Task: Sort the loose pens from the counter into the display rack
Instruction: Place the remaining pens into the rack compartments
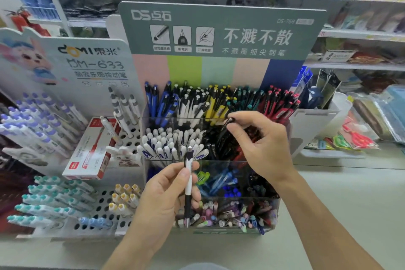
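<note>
A tiered clear display rack (282, 210) with a green header holds rows of pens sorted by colour. My left hand (166, 190) grips a white and black pen (188, 182) upright in front of the rack's lower tiers. My right hand (260, 144) pinches the top of a black pen (225, 129) between thumb and forefinger, over the black pens of the middle tier. The black pen's lower end is lost among the other black pens.
A white peg-hole pen stand (105, 195) with purple, teal and yellow pens stands to the left, a red-and-white pen box (92, 149) lying on it. A white bin (315, 125) and packaged goods sit to the right. Pale counter (341, 204) runs along the front and right.
</note>
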The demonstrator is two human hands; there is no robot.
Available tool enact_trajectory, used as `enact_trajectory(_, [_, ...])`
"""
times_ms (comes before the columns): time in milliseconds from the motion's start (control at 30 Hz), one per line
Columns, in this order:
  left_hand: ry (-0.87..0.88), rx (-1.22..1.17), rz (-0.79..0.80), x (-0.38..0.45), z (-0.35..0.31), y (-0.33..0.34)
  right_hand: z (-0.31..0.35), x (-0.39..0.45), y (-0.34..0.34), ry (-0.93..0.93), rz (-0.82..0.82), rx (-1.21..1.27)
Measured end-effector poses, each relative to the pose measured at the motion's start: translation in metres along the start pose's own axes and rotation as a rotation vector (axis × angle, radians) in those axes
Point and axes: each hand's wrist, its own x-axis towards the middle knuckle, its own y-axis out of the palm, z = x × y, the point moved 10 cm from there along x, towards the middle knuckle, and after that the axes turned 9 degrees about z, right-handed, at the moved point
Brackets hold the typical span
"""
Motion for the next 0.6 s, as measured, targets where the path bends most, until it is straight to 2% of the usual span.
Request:
enact_trajectory(100, [-0.002, -0.002, -0.019, 0.0, 0.0, -0.001, 0.03, -0.003, -0.02, -0.146, -0.099, -0.086])
enact_trajectory(200, [0.003, 0.011, -0.038, 0.002, 0.0, -0.004, 0.037, -0.006, -0.01, -0.244, -0.046, -0.245])
enact_trajectory(367, [0.022, 0.088, -0.061, 0.006, -0.004, -0.005, 0.013, -0.015, 0.021, -0.216, 0.067, -0.276])
enact_trajectory(467, [0.048, 0.105, -0.085, 0.009, -0.01, -0.004, -0.005, -0.022, 0.039, -0.135, 0.16, -0.361])
enact_trajectory(600, [0.081, 0.125, -0.096, 0.011, -0.019, 0.001, -0.006, -0.035, 0.036, -0.089, 0.137, -0.374])
